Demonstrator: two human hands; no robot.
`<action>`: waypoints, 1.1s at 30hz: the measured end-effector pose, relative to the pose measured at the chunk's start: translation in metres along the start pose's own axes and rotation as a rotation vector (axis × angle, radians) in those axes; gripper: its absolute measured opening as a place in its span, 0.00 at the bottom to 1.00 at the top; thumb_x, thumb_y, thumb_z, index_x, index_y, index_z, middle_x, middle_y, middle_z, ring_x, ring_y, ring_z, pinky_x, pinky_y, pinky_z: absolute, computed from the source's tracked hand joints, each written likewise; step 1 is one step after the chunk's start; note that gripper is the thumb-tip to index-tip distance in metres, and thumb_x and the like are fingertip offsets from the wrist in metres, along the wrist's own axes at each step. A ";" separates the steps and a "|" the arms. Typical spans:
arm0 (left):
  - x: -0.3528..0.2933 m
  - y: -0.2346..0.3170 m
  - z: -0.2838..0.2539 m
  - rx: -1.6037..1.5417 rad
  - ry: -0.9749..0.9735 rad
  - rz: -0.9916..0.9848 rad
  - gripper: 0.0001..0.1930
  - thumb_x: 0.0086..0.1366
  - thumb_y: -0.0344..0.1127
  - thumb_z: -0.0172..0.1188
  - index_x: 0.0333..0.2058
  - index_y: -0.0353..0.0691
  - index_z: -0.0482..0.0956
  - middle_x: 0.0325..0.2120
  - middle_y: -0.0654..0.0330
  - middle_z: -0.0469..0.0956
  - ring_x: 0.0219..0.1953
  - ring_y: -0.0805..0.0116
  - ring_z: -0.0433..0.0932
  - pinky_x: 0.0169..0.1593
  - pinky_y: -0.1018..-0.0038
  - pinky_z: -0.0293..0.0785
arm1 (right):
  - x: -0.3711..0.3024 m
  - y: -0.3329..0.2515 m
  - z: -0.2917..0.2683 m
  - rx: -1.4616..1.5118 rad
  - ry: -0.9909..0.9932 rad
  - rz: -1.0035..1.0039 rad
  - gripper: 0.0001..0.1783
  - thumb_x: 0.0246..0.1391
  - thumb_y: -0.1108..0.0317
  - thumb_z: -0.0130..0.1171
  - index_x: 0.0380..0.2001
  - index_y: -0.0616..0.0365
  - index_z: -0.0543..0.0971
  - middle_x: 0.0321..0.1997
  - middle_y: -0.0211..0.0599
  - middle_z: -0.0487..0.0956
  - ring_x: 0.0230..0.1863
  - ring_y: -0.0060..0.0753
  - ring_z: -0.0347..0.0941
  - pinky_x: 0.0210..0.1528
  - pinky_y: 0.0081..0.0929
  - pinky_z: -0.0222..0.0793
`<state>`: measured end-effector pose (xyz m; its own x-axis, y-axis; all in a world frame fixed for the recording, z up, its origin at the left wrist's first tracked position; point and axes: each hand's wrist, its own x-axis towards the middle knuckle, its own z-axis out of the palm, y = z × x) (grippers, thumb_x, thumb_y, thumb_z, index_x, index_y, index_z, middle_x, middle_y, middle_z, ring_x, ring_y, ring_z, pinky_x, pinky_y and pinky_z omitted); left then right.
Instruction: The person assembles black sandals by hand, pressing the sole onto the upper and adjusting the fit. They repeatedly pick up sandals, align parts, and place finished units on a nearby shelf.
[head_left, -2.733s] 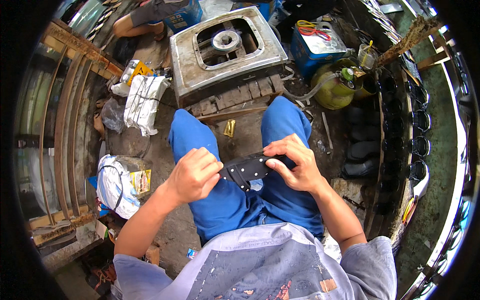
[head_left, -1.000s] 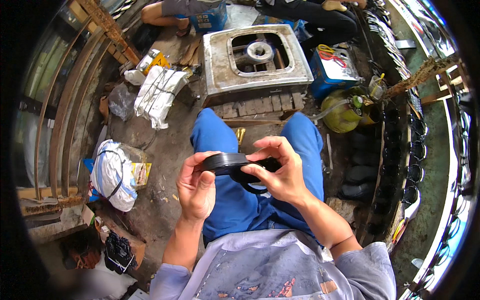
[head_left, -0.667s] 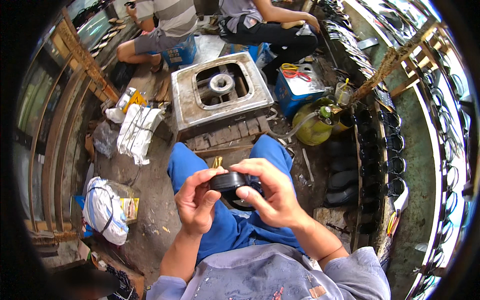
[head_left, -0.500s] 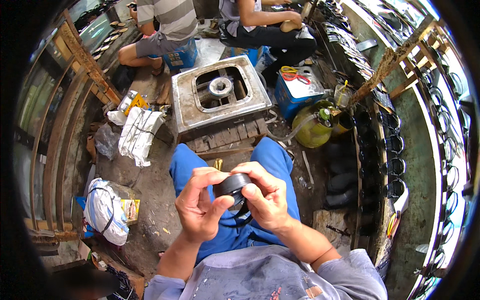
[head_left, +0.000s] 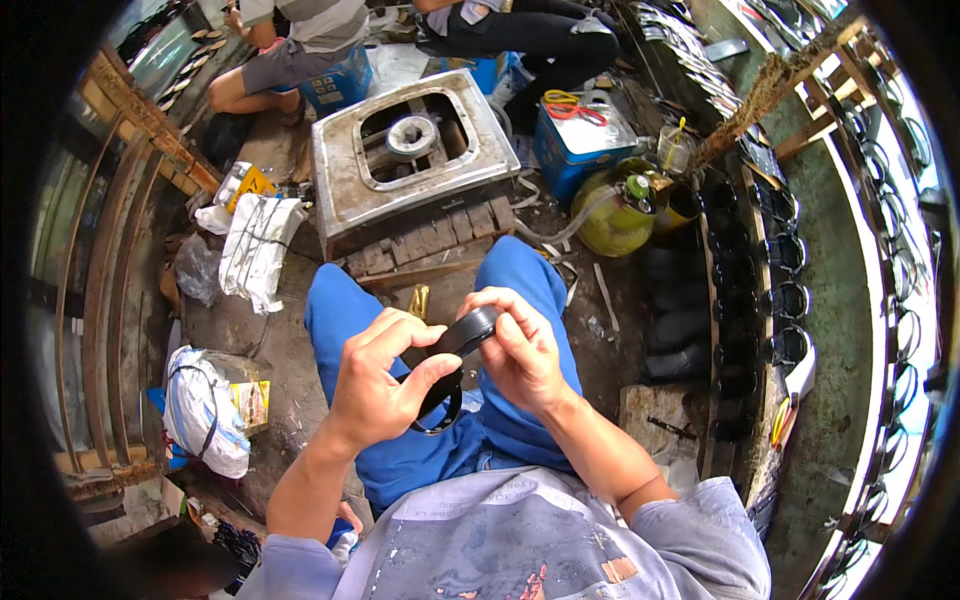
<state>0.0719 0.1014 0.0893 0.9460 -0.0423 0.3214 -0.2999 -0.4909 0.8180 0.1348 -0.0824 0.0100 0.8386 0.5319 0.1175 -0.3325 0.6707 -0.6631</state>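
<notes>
Over my lap, a glossy black looped piece [head_left: 465,334], resembling a sandal strap, is held between my two hands. Its thick curved band runs across the top, and a thinner black loop hangs below. My left hand [head_left: 385,375] pinches the band's left side between thumb and fingers. At the other end, my right hand [head_left: 522,355] grips it, thumb on the near face and fingers curled behind. My fingers cover parts of the piece, so its full shape does not show.
Beyond my knees stands a metal-topped box [head_left: 340,190] with a burner ring [head_left: 410,138]. A blue bin [head_left: 575,150] carries scissors [head_left: 575,108]; beside it is a green gas cylinder [head_left: 610,225]. White bundles [head_left: 205,410] lie left. Black footwear [head_left: 790,300] lines racks right. Two people sit opposite.
The black piece has turned from lying level to tilting up at the right, showing more of its lower loop. My left hand has shifted left; the whole view has moved a little.
</notes>
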 end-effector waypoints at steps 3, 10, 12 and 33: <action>0.001 -0.005 0.012 0.050 -0.028 0.021 0.13 0.58 0.28 0.74 0.40 0.31 0.82 0.35 0.51 0.83 0.36 0.57 0.80 0.44 0.68 0.75 | -0.003 -0.001 -0.015 -0.222 -0.017 -0.013 0.18 0.68 0.65 0.62 0.57 0.61 0.75 0.51 0.31 0.76 0.51 0.21 0.71 0.55 0.22 0.67; -0.006 -0.017 0.035 0.021 -0.270 -0.159 0.14 0.63 0.36 0.72 0.38 0.30 0.81 0.33 0.49 0.80 0.38 0.49 0.80 0.43 0.62 0.76 | -0.024 -0.007 -0.060 -0.449 0.081 -0.009 0.16 0.71 0.63 0.59 0.54 0.61 0.75 0.54 0.40 0.77 0.59 0.31 0.73 0.65 0.33 0.66; -0.009 -0.022 0.042 0.069 -0.262 -0.140 0.13 0.63 0.35 0.71 0.37 0.30 0.81 0.33 0.49 0.79 0.37 0.48 0.78 0.41 0.60 0.75 | -0.030 -0.010 -0.067 -0.549 0.086 0.042 0.14 0.72 0.66 0.57 0.54 0.62 0.75 0.57 0.41 0.79 0.66 0.36 0.71 0.71 0.38 0.62; -0.010 -0.037 0.036 0.057 -0.335 -0.152 0.13 0.62 0.31 0.71 0.42 0.29 0.81 0.35 0.47 0.81 0.37 0.49 0.82 0.42 0.63 0.78 | -0.005 -0.039 -0.071 -1.357 -0.539 -0.447 0.19 0.43 0.77 0.70 0.42 0.57 0.84 0.51 0.30 0.83 0.54 0.38 0.77 0.59 0.40 0.71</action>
<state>0.0775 0.0890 0.0386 0.9699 -0.2428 0.0170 -0.1547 -0.5611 0.8132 0.1743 -0.1485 -0.0171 0.4081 0.7407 0.5337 0.7834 0.0161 -0.6213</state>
